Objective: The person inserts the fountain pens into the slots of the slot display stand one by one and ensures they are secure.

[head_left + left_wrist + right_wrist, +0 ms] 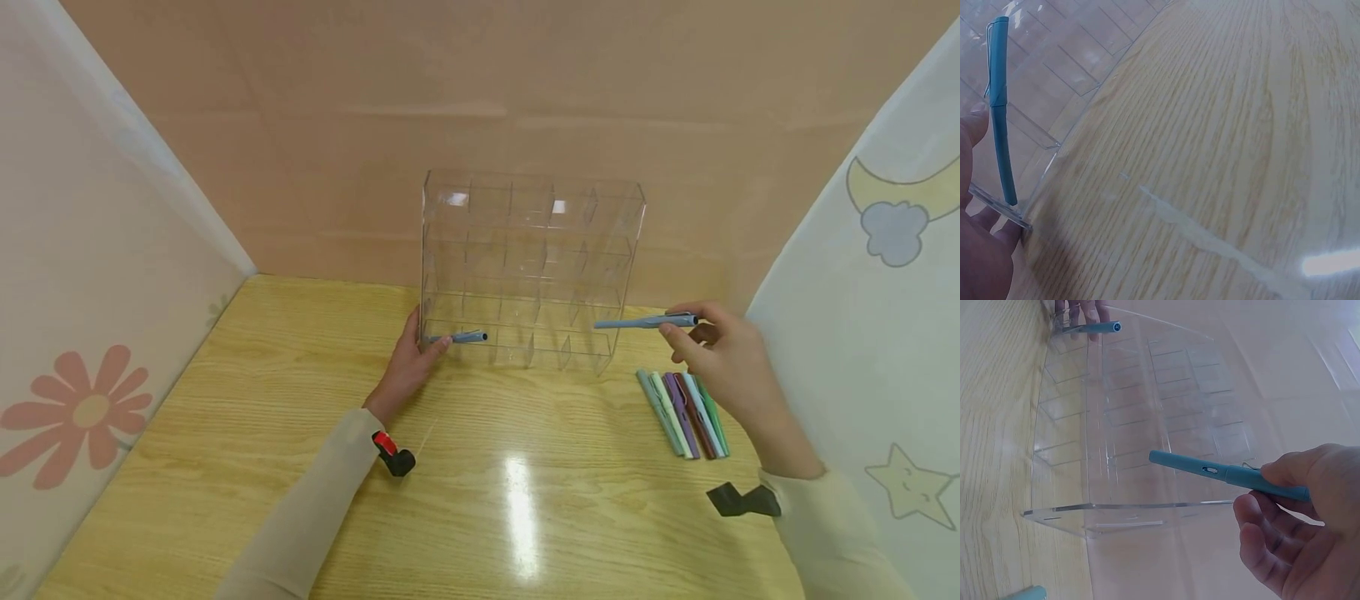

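Observation:
A clear acrylic rack [633, 252] with rows of small compartments stands upright near the back of the table. My left hand [405, 367] grips its lower left side, with the thumb in front and other fingers behind the side wall. A blue pen [469, 337] lies in the bottom left compartment, right by that thumb; in the left wrist view, the pen [999, 87] shows its clip. Between thumb and fingers, my right hand [731, 358] pinches another blue pen [637, 322], held roughly level, its far end pointing left at the rack's lower right.
Several pens [682, 415] in greens, purple, dark red and light blue lie side by side on the wooden table [465, 500], below the right hand. A brown backdrop [300, 167] hangs behind the rack. Patterned white cloth [847, 333] borders the right, with similar cloth on the left.

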Tool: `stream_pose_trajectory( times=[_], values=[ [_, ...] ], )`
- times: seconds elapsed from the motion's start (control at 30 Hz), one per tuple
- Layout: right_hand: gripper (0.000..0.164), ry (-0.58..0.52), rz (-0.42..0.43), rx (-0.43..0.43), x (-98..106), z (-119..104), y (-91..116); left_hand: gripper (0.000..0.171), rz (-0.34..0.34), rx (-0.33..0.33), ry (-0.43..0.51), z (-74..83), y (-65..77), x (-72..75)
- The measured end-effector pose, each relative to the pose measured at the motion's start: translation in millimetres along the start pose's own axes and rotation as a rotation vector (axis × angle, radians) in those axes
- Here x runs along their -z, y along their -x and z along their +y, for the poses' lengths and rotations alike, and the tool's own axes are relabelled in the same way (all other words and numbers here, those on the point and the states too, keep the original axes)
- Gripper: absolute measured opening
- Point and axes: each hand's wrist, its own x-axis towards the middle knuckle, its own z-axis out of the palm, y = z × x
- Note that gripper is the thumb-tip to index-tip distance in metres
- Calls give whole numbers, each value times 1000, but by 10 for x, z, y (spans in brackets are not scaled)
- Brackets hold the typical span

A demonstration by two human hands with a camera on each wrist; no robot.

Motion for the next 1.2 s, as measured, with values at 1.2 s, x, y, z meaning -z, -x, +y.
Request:
stream_pose_trajectory(
  times=[1.2],
  values=[
    [30, -27, -126, -5, -480, -154, -109, 85, 4, -7, -12, -20, -15, -3]
  ],
)
